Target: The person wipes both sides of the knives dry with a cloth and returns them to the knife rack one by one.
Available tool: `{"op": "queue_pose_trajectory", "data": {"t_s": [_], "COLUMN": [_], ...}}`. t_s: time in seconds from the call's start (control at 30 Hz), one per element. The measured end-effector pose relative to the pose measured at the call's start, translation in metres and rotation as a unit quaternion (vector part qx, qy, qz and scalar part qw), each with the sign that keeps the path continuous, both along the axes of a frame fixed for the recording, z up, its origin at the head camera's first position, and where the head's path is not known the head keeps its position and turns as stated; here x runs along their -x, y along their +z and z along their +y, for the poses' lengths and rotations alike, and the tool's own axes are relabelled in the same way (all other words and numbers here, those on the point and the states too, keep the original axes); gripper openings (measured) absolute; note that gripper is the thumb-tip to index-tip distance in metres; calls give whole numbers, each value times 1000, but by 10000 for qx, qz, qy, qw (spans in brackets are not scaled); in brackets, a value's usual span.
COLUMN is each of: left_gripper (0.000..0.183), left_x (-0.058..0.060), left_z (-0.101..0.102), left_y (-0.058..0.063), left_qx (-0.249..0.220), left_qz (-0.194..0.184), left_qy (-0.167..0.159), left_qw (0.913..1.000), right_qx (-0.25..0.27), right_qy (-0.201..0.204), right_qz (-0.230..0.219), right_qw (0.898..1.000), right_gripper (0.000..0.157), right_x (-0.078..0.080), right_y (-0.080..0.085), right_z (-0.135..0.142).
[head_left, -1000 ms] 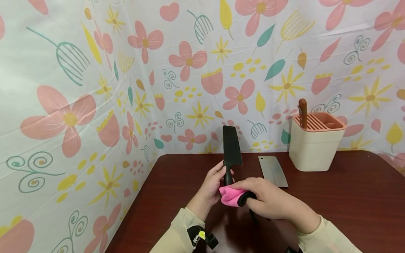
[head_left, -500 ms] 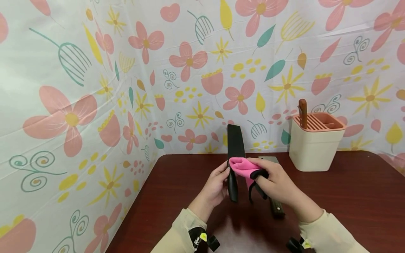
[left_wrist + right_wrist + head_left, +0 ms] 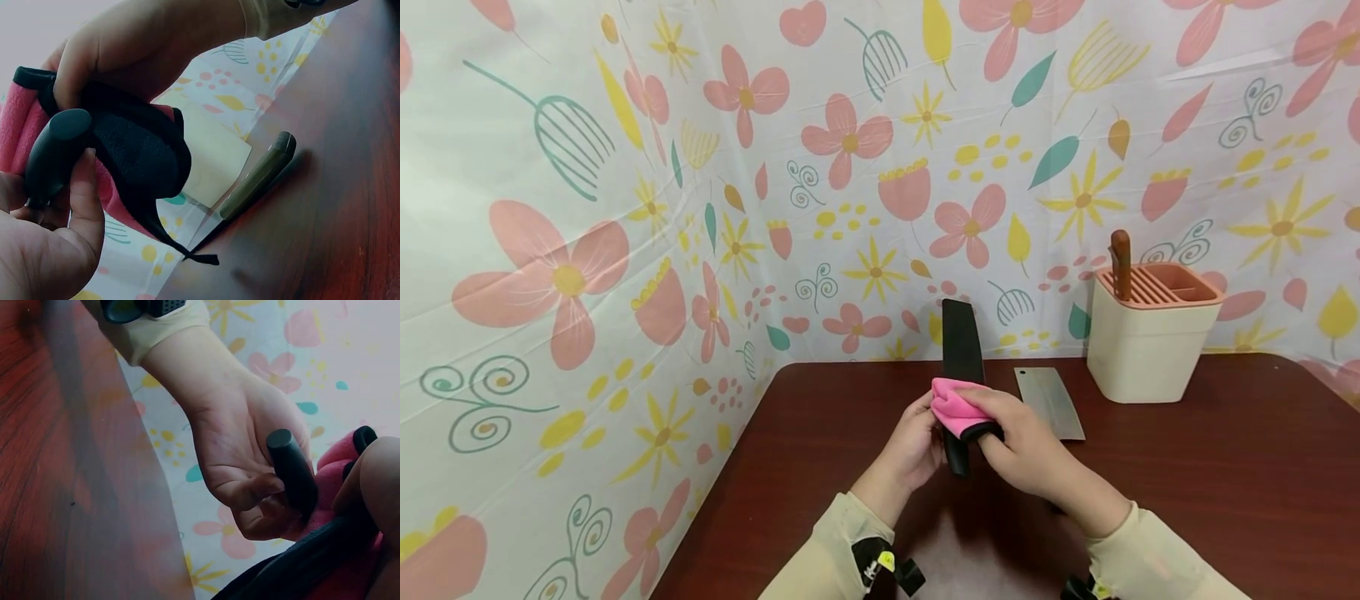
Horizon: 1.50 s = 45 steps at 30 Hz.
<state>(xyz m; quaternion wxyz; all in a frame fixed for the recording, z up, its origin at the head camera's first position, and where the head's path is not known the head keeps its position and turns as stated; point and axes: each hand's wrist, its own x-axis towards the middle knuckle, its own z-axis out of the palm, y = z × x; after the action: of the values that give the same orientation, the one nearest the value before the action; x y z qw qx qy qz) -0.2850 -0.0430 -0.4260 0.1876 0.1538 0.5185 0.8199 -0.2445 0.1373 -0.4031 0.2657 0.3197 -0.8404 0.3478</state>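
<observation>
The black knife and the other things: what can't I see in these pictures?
Head view: where the black knife changes from blade to handle; the pink cloth covers it.
Head view: most of the handle of the silver cleaver; the right hand and wrist hide it.
Head view: the brown-handled knife has its blade hidden inside the cream holder.
Right wrist view: part of the right hand; the right edge cuts it off.

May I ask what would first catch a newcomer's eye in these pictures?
Likely the bright pink, black-edged cloth the right hand holds against the long black knife, gripped by the left hand at the head view's centre. Then the squarish cream holder with a slotted salmon top, at the back right of the dark red table.
</observation>
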Motion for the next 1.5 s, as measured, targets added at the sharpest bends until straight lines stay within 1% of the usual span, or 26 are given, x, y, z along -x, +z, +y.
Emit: {"op": "queue_pose_trajectory", "data": {"t_s": [0.13, 0.27, 0.37, 0.5, 0.57, 0.7, 0.9, 1.0, 1.1, 1.2, 1.37, 1.5], "left_gripper": [35, 29, 35, 46, 46, 46, 48, 47, 44, 41, 39, 37], "left_x": [1, 1, 3, 6, 7, 8, 7, 7, 8, 11, 13, 13], "left_z": [0, 0, 0, -2, -3, -5, -7, -8, -10, -12, -16, -18], "left_y": [0, 0, 0, -1, -1, 0, 3, 4, 2, 1, 1, 1], "left_qx": [-114, -227, -255, -307, -309, -269, -286, -329, -397, -364, -80, -26], "left_qz": [-29, -112, -56, 121, 184, 257, 265, 323, 358, 376, 338, 194], "left_qy": [17, 42, -3, -64, -77, -47, 144, 158, 153, 220, 460, 562], "left_qw": [9999, 9997, 9997, 9994, 9993, 9993, 9991, 9988, 9985, 9984, 9983, 9982], "right_qx": [-128, -255, -327, -373, -391, -465, -516, -478, -387, -329, -403, -458], "right_qy": [-58, -50, 47, 206, 256, 346, 487, 669, 905, 1037, 1139, 1255], "right_qz": [51, 129, 313, 644, 767, 824, 673, 704, 805, 832, 616, 418], "right_qw": [9999, 9996, 9990, 9970, 9960, 9949, 9952, 9941, 9919, 9906, 9908, 9901], "right_gripper": [50, 50, 52, 54, 56, 57, 51, 49, 50, 54, 55, 55], "right_x": [-3, -7, -9, -11, -13, -16, -20, -21, -21, -22, -24, -24], "right_y": [1, 4, 5, 5, 6, 7, 9, 10, 10, 11, 11, 10], "right_z": [-1, 1, 1, 1, 1, 0, -2, -2, -3, -4, -5, -5]}}
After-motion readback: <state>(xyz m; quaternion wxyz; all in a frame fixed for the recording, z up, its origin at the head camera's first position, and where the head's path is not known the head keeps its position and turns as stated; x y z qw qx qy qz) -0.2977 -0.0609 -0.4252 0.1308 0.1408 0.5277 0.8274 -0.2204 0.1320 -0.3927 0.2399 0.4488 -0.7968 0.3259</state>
